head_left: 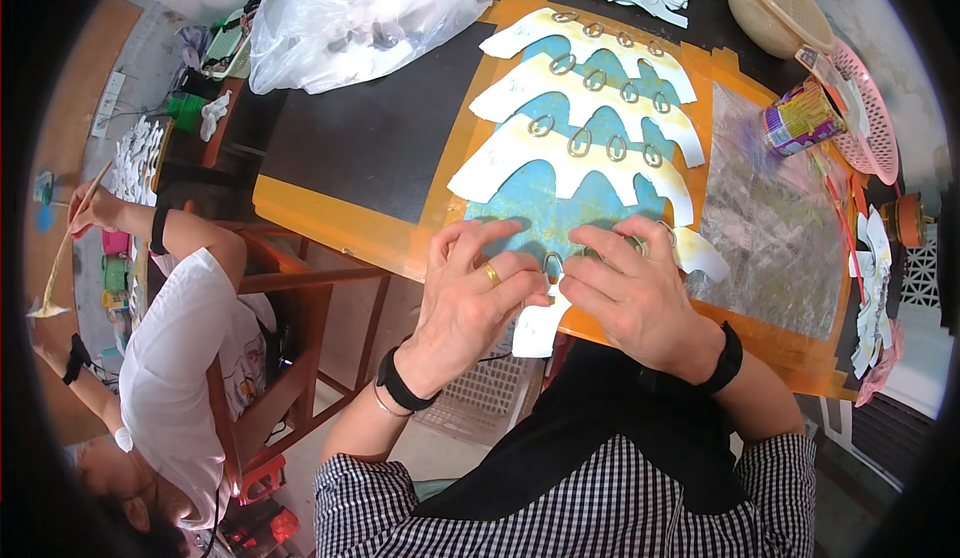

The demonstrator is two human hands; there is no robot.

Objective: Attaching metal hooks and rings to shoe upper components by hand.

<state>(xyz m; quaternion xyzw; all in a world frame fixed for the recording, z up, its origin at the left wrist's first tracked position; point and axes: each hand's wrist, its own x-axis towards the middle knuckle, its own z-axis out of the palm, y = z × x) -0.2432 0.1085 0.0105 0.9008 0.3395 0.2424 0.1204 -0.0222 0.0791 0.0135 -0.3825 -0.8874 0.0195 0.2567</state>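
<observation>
At the nearest white strip (538, 332)
The left hand (470, 293) and right hand (632, 293) curled their fingers (520, 284) over it at the table edge (770, 356) (whether they pinched, one couldn't tell); an uneven push risked knocking a metal ring (553, 266) askew.

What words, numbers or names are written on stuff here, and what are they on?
Nothing is clear enough to quote.
Colourful tin: printing on its side, too small and blurred to read.
White shirt at the left: a print, too blurred to tell if it has letters.
White-and-yellow pieces: I can't make out any words.
</observation>
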